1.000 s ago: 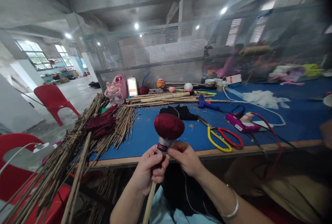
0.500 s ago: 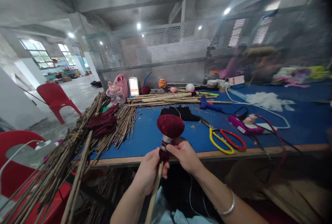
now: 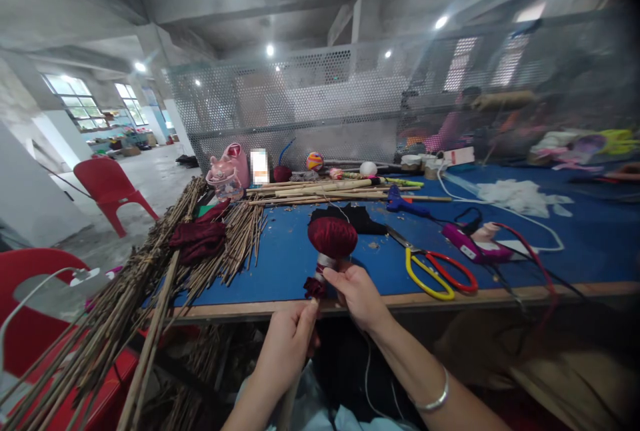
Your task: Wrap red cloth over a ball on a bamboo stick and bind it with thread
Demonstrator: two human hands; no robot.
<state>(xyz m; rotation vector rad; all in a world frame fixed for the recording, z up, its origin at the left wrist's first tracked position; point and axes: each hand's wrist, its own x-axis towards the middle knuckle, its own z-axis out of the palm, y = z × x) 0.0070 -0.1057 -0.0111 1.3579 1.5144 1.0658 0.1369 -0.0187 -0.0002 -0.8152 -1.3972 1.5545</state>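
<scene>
A burgundy cloth-covered ball (image 3: 333,236) tops a wooden stick (image 3: 287,408), its gathered neck bound with pale thread and a ruffle of cloth below the binding. My right hand (image 3: 359,291) is closed round the bound neck, thumb lying on the wrapping. Just under the ruffle, my left hand (image 3: 289,338) grips the stick, most of which it hides. White thread (image 3: 369,374) hangs below my right wrist. Behind the ball lies a piece of black cloth (image 3: 367,220), and scissors with yellow and red handles (image 3: 429,274) rest on the table to the right.
Bundled thin sticks (image 3: 117,304) and burgundy cloth (image 3: 197,240) lie at left. Long sticks (image 3: 320,190) run along the back of the blue table (image 3: 280,271). A blue glue gun (image 3: 403,201), purple device (image 3: 470,243) and cables occupy the right. A red chair (image 3: 113,184) stands beyond.
My left hand has turned and closed lower on the stick, uncovering the ruffle. The ball has tilted and shifted slightly right; my right hand still holds its neck.
</scene>
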